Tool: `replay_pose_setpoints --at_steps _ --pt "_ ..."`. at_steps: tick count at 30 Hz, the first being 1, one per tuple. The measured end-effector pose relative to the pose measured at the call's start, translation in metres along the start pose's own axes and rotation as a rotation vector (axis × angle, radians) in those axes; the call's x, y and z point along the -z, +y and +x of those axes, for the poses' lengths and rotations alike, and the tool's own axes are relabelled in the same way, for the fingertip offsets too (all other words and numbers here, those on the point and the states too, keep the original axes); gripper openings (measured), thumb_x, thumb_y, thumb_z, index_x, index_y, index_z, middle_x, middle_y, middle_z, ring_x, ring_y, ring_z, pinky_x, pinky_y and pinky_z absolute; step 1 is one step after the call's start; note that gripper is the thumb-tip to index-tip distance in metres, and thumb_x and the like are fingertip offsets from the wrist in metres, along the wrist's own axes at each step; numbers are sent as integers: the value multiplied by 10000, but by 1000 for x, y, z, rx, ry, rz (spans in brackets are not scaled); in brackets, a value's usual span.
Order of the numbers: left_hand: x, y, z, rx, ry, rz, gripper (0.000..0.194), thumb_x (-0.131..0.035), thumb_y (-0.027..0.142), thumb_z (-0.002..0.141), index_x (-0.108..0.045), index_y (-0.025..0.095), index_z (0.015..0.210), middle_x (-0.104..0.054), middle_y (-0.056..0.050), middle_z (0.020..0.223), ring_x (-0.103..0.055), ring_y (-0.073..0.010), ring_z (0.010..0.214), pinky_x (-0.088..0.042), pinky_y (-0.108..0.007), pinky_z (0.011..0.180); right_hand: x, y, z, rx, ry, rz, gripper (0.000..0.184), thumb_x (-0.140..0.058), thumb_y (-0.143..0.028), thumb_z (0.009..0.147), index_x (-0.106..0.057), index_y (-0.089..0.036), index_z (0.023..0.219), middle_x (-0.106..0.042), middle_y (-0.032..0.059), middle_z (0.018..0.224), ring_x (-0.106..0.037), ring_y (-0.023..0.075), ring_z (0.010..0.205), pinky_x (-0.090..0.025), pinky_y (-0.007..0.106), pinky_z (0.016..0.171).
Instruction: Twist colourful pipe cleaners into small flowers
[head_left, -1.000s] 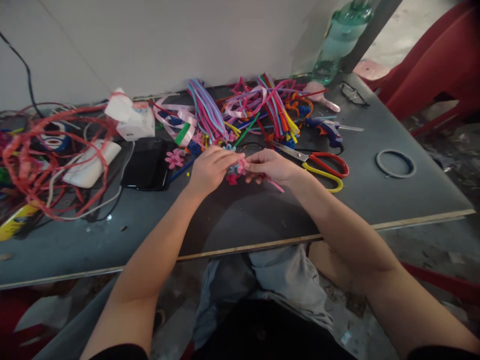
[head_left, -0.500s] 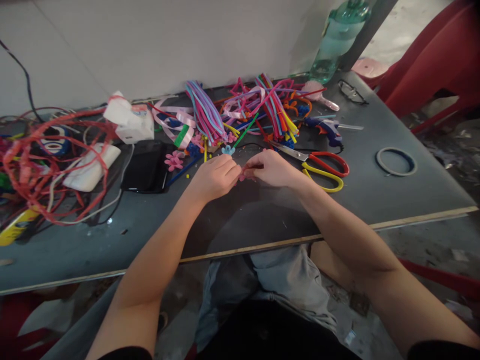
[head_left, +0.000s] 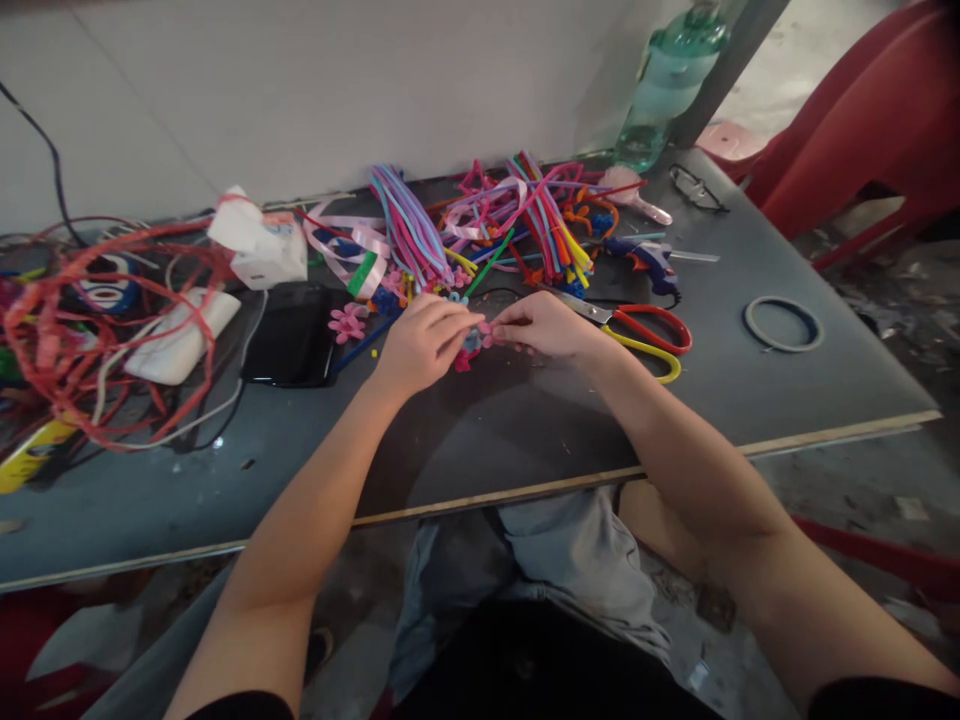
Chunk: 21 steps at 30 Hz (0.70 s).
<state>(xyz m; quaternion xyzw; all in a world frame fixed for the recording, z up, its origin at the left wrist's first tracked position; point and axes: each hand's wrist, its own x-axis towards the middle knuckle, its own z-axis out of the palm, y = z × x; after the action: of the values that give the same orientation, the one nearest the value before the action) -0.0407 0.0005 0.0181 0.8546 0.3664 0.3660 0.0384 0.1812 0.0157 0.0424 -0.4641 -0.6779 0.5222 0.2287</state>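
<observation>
Between my hands is a small pipe-cleaner flower [head_left: 469, 352] with pink petals and some light blue, held just above the table. My left hand [head_left: 426, 345] is closed on its left side, and the fingers cover part of it. The thumb and forefinger of my right hand [head_left: 541, 325] pinch a pink petal on the other side. A separate pink pipe-cleaner flower [head_left: 348, 323] lies left of my left hand. Scissors [head_left: 637, 325] with one red and one yellow handle rest by my right wrist.
Bundles of pipe cleaners [head_left: 411, 225] lie at the back, with ribbon [head_left: 341, 235] beside them. Rightward are a glue gun [head_left: 645, 262], a hairbrush [head_left: 634, 193], a green bottle [head_left: 667, 90] and a grey ring [head_left: 782, 325]. A black phone [head_left: 289, 335] and tangled red cord [head_left: 67, 270] occupy the left.
My fingers have shifted slightly apart, and more of the pink and blue flower shows between them. The camera view has moved a little.
</observation>
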Motion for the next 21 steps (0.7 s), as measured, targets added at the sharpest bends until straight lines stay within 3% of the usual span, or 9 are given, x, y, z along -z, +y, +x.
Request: replay_pose_setpoints --at_steps 5,11,14,17,21 --pt "0 0 -2 -214 -31 203 274 -495 271 1043 -763 243 991 -785 -55 959 -679 -199 933 -484 -345 798 0 7 2 -39 -100 164 127 -787 -263 771 -815 -139 775 -645 -6 567 -448 41 458 -312 178 388" --pt "1 5 -1 -208 -43 275 281 -492 292 1036 -742 218 931 -763 -73 887 -674 -222 915 -475 -358 771 -4 5 1 36 -112 125 190 -774 -325 775 -815 -140 784 -636 -12 561 -454 51 472 -313 192 422" --pt "-3 13 0 -59 7 187 261 -543 322 985 -720 204 834 -734 -83 805 -654 -243 871 -500 -383 791 -7 1 0 127 60 -20 125 -743 -254 805 -814 -155 779 -678 -1 608 -541 83 555 -393 216 538" --pt "-9 20 0 241 76 -33 244 -607 347 917 -706 199 751 -716 -67 733 -649 -227 788 -520 -366 750 -16 -4 -4 201 237 -183 111 -708 -195 837 -817 -177 824 -762 30 765 -634 135 696 -454 256 676" --pt "-15 20 0 638 93 -453 331 -692 469 842 -734 180 688 -694 -45 621 -609 -162 580 -460 -288 554 -29 -10 -11 255 382 -413 156 -662 -172 889 -814 -191 917 -794 70 948 -685 193 853 -455 308 790"
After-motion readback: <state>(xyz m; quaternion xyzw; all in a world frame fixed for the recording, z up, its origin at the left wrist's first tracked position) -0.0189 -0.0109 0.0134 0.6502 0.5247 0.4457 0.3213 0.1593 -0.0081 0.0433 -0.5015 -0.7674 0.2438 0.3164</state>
